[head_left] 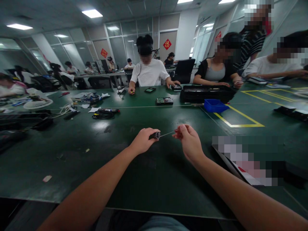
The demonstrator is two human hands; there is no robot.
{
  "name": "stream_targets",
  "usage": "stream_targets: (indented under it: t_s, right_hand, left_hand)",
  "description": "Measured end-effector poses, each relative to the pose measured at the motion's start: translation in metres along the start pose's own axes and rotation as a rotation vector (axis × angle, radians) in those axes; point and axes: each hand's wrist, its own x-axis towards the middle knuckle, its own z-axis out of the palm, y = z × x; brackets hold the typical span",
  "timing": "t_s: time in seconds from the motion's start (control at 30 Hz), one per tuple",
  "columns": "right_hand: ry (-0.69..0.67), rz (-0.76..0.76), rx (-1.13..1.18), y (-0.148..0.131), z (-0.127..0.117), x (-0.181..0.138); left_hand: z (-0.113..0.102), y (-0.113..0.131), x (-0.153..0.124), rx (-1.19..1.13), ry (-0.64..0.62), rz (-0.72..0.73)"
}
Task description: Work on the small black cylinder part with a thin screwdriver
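Above the green table, my left hand (143, 141) is closed around the dark handle of a screwdriver (155, 135). Its thin metal shaft points right, toward my right hand (189, 139). The fingers of that hand are pinched together at the shaft's far end and hide the tip. Both forearms reach in from the bottom of the view, and the hands are a short way apart.
The green table (149, 179) carries a blue bin (215, 106), a hard drive (164, 101), coiled black cables (104, 113) and a long black casing (207, 93). A pixelated flat item (245, 163) lies right of my arm. Co-workers sit opposite.
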Motion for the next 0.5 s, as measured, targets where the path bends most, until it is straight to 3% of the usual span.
stream_targets:
  t_s: [0.27,0.5]
  right_hand:
    - [-0.038,-0.218,-0.355,-0.005,-0.004,-0.005]
    - [-0.077,-0.308,-0.551,-0.015,-0.001,-0.012]
  left_hand:
    - [0.000,0.002,-0.002,0.064,-0.064,-0.025]
    - [0.004,0.000,-0.004,0.077,-0.105,-0.033]
